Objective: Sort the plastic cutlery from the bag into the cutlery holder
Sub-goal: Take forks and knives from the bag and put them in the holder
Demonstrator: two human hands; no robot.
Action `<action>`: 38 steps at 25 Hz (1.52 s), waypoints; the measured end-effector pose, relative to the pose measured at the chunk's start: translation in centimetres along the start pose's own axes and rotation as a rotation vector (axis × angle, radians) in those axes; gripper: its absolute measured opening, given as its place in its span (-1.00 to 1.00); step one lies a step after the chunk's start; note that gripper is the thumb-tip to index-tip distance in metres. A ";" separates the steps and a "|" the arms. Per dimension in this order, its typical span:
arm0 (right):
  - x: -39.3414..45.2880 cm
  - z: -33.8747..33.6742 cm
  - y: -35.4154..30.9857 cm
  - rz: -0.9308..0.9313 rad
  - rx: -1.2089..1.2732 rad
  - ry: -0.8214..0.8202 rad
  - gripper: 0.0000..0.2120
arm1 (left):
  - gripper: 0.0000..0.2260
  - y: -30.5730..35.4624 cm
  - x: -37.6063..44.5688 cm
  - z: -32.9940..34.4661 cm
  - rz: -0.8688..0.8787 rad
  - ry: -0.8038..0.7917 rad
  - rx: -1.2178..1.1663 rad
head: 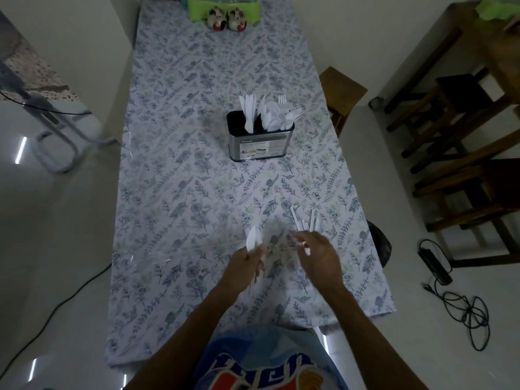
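Observation:
A steel cutlery holder (260,142) stands mid-table, filled with white plastic knives, spoons and forks (270,112). My left hand (243,266) grips a few white plastic knives (253,237), blades pointing up and away. My right hand (319,256) hovers beside it, fingers curled; a small white piece shows at its fingertips. Several white cutlery pieces (306,220) lie on the floral tablecloth (197,192) just beyond my right hand, inside a clear plastic bag (277,235) that is hard to make out.
Two small ceramic figurines (228,19) and a green container (222,4) sit at the table's far end. A wooden stool (342,91) stands at the right edge, wooden chairs (464,164) further right. Cables (461,305) lie on the floor.

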State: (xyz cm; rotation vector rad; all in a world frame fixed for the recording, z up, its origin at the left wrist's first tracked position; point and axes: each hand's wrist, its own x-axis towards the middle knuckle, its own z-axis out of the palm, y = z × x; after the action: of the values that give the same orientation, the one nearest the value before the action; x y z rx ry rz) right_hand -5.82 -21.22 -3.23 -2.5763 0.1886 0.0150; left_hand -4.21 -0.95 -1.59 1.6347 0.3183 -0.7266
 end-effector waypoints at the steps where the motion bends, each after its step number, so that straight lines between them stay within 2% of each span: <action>1: 0.6 -0.4 1.4 0.040 -0.092 -0.009 -0.68 | -0.71 0.1 -0.1 0.0 -0.004 0.010 -0.027; 4: 2.4 -1.4 4.4 -0.018 -0.376 -0.105 -0.50 | -0.75 0.4 -0.7 0.9 0.034 0.020 -0.097; 6: 3.9 -2.2 4.7 -0.072 -0.432 -0.223 -0.47 | -0.75 0.3 -0.7 1.4 0.036 0.043 -0.118; 9: 5.4 -2.6 4.6 -0.148 -0.496 -0.335 -0.57 | -0.72 0.1 -0.8 2.2 0.025 0.080 -0.155; 11: 6.0 -2.4 5.0 -0.216 -0.553 -0.319 -0.69 | -0.71 0.3 -1.0 3.0 0.020 0.111 -0.189; 14: 6.5 -2.2 6.0 -0.273 -0.538 -0.336 -0.75 | -0.73 0.5 -1.3 4.5 0.000 0.174 -0.236; 18: 7.0 -3.0 7.7 -0.339 -0.476 -0.284 -0.75 | -0.74 0.2 -1.0 7.0 -0.030 0.242 -0.281; 22: 6.7 -4.0 9.2 -0.302 -0.324 -0.293 -0.77 | -0.76 0.1 -0.6 9.5 -0.040 0.283 -0.291; 25: 5.9 -4.7 9.0 -0.121 -0.059 -0.308 -0.78 | -0.75 -0.1 -0.1 11.0 -0.041 0.292 -0.272; 28: 4.1 -5.4 7.4 0.045 0.306 -0.286 -0.93 | -0.74 -0.2 0.5 12.0 -0.063 0.312 -0.269; 32: 1.7 -5.8 4.7 0.229 0.605 -0.410 -0.86 | -0.74 0.4 1.2 12.3 -0.104 0.334 -0.365; 33: 1.4 -5.7 4.2 0.233 0.628 -0.460 -0.84 | -0.71 0.4 1.5 12.2 -0.118 0.337 -0.382; 35: 1.0 -5.3 4.2 0.125 0.546 -0.485 -0.80 | -0.72 0.3 1.8 12.1 -0.120 0.335 -0.425; 38: 1.4 -4.6 6.5 -0.037 0.243 -0.352 -0.83 | -0.79 0.3 2.1 11.8 -0.084 0.390 -0.483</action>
State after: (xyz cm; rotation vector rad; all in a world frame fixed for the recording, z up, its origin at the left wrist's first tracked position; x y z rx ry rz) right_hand -5.49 -29.30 -2.80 -2.2890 0.0094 0.4035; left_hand -5.71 -12.71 -3.23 1.2927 0.7835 -0.3466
